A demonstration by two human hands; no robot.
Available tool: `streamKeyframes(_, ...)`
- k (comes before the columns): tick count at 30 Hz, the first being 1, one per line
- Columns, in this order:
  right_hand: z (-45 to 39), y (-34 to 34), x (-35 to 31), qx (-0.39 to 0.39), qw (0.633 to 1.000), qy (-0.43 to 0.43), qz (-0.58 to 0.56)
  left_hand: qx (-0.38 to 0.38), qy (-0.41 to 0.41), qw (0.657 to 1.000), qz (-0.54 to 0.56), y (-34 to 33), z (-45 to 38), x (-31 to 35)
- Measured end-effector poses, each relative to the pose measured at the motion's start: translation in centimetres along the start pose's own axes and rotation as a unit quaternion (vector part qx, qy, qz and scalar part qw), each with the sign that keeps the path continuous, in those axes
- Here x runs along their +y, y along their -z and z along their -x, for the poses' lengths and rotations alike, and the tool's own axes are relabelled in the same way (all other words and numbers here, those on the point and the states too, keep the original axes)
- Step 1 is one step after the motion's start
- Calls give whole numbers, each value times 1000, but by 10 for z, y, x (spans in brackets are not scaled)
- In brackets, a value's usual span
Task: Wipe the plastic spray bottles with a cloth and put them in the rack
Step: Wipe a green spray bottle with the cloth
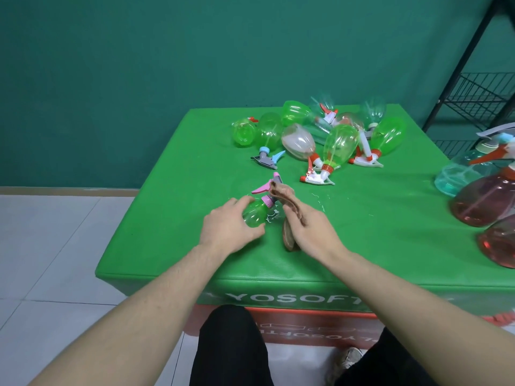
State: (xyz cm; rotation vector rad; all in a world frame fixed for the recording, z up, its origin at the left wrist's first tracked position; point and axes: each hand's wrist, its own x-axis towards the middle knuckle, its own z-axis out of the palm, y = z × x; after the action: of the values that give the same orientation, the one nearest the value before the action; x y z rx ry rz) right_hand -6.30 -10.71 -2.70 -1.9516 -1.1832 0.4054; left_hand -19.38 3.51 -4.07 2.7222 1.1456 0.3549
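Observation:
A small green spray bottle (pixel 255 211) with a pink trigger head lies near the middle of the green padded table (pixel 167 218). My left hand (pixel 227 225) grips its body. My right hand (pixel 309 229) holds a brown cloth (pixel 281 197), whose upper end lies against the bottle's pink trigger head while its lower end hangs down to the table. A heap of several green and clear spray bottles (pixel 340 143) lies at the back of the table. The black wire rack (pixel 479 96) stands at the far right, its shelves seen only in part.
Large pink and pale blue spray bottles (pixel 485 199) stand at the table's right edge. A loose grey and blue trigger head (pixel 266 160) lies in front of the heap. Water drops glisten on the table right of the cloth. White floor tiles lie to the left.

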Motion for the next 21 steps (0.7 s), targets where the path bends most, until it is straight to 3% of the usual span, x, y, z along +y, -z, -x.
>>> streamKeyframes(4, 4, 3, 11, -28, 990, 77, 113, 1, -10, 1000, 3, -2, 1, 0)
streamKeyframes(9, -1, 5, 16, -67, 944, 147, 289, 9, -31, 999, -6, -3, 2, 0)
streamKeyframes(17, -10, 7, 17, -121, 886, 193, 404, 7, -60, 998, -15, -4, 1, -1)
streamKeyframes(21, -21, 29, 21, -142, 876, 147, 437, 4, -92, 996, -9, -3, 3, -1)
